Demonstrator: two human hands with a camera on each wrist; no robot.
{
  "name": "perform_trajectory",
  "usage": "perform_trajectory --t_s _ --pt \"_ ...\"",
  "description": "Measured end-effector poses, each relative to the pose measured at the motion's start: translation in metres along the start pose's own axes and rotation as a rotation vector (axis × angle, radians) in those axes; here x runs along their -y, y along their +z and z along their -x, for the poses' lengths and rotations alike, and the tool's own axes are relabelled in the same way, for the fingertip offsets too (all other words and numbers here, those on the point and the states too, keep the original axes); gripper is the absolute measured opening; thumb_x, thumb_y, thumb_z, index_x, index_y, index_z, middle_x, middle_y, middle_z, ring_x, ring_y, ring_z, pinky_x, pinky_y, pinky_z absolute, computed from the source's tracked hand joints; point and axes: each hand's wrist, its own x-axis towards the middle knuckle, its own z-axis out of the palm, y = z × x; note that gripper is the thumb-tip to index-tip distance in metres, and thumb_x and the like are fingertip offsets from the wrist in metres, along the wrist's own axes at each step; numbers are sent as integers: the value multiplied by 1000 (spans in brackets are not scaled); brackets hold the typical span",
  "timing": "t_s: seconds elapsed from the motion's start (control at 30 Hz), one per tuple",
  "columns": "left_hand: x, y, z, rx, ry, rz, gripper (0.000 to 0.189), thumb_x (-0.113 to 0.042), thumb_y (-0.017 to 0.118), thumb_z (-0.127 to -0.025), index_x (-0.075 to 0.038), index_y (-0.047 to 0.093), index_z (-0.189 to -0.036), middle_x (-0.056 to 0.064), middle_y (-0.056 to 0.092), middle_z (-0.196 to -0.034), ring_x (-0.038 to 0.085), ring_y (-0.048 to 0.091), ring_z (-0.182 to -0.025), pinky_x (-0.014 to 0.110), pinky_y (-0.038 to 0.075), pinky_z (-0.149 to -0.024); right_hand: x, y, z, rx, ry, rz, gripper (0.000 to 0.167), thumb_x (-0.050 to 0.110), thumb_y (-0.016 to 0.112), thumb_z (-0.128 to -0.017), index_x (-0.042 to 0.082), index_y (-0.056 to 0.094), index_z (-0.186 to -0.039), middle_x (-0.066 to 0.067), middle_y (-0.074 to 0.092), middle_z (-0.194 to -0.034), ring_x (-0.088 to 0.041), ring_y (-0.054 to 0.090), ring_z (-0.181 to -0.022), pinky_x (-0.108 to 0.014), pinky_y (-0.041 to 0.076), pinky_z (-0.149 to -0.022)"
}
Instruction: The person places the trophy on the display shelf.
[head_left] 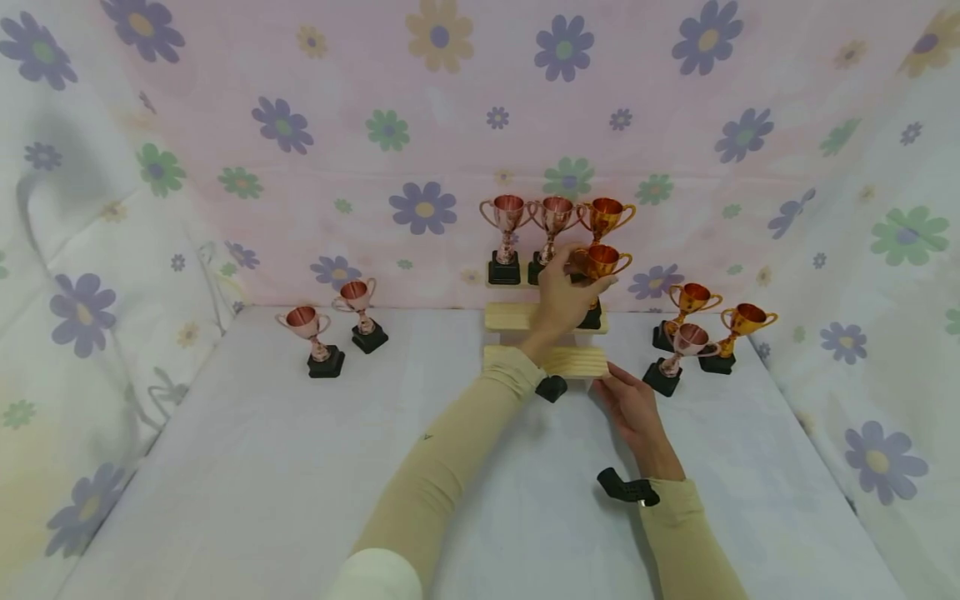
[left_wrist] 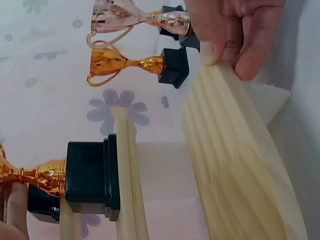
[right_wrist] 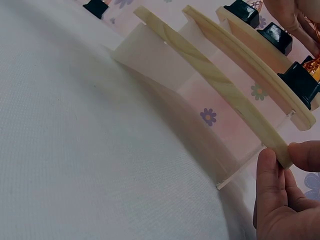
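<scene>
A three-step wooden stand with clear side panels stands by the back cloth. My left hand grips a gold trophy cup by its stem at the right end of the middle step. In the left wrist view, the black base of that trophy sits flush against the step board. My right hand pinches the right end of the lowest step between thumb and fingers. On the top step stand two rose-gold trophies and a gold trophy, their lower parts partly hidden by my left hand.
Two rose-gold trophies stand on the white table to the left. On the right are two gold trophies and a rose-gold trophy. Flowered cloth closes off the back and both sides.
</scene>
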Motion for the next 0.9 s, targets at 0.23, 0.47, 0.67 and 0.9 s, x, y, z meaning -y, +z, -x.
perform_trajectory --t_s 0.23,0.47,0.67,0.9 --pt "3 10 0 -39 16 -38 54 -10 86 -82 -5 60 -128 16 66 -116 22 69 -103 33 63 -86 0 0 0 -3 -1 -15 53 9 45 -109 3 29 -159 -11 39 -155 -8 58 -118 -19 48 -106" --pt "0 11 3 -35 -25 -37 55 -10 86 -83 -5 57 -130 16 65 -118 22 68 -106 31 61 -89 1 0 1 -5 -2 -5 53 8 45 -108 3 29 -159 -12 37 -157 -9 56 -122 -19 48 -107" --pt "-1 1 7 23 -41 -53 63 -10 85 -84 -5 53 -138 14 59 -129 24 62 -117 38 55 -104 2 1 2 -2 7 -4 54 8 45 -108 4 28 -159 -13 36 -159 -10 54 -124 -19 48 -106" --pt "-9 -32 26 23 35 -27 67 -4 85 -82 0 51 -139 18 56 -131 35 56 -123 39 52 -107 1 2 2 -3 1 -14 53 8 45 -109 3 30 -159 -12 38 -157 -6 58 -116 -17 49 -103"
